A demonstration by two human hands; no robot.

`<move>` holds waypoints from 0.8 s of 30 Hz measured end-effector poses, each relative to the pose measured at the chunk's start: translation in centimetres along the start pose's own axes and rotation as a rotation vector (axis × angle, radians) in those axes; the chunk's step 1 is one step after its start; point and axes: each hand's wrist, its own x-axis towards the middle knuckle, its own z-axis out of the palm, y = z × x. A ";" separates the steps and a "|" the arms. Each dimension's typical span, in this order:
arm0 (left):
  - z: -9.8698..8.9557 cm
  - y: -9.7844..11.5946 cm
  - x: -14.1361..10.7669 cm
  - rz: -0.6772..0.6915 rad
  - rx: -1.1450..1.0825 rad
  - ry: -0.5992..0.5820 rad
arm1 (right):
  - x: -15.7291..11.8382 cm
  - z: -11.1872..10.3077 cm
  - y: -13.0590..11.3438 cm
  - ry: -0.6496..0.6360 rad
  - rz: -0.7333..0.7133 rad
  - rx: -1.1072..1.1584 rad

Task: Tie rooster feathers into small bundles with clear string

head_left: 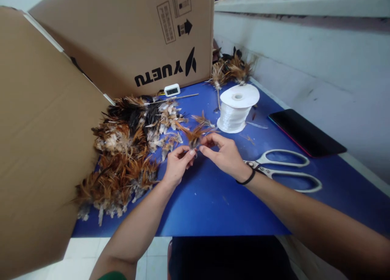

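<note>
You have the feather tuft [195, 137] mid-surface [210, 207], its base pinched in your left hand's [178, 164] fingers, your right hand's [224, 155] curled beside it (I cannot tell if they grip), feather pile [118, 158] at nine o'clock, spool [234, 115] at two, scissors [284, 170] nearer four.

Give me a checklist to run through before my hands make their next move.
1. Small feather bundle held at its base by the left hand: ok.
2. Right hand at the bundle: ok; whether its fingers grip thread, cannot tell.
3. Spool upright: ok.
4. Scissors free to lift: not ok, the right forearm crosses over them.
5. Dark-screened device clear of both hands: ok.
6. Binding tight around the bundle: cannot tell, too small to see.
</note>
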 end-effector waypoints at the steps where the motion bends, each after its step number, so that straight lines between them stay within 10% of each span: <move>1: 0.0 0.1 0.0 -0.011 -0.036 0.010 | 0.0 -0.1 0.1 0.004 -0.025 -0.028; 7: -0.2 0.7 0.3 -0.081 -0.215 0.015 | 0.0 -0.5 0.2 -0.119 -0.224 -0.229; 16: -0.8 0.5 1.0 -0.047 -0.329 0.068 | 0.0 -0.2 -0.1 -0.304 -0.129 -0.332; 24: -1.3 0.2 1.8 -0.072 -0.306 0.130 | -0.5 -7.6 -1.9 -0.180 -0.350 -0.798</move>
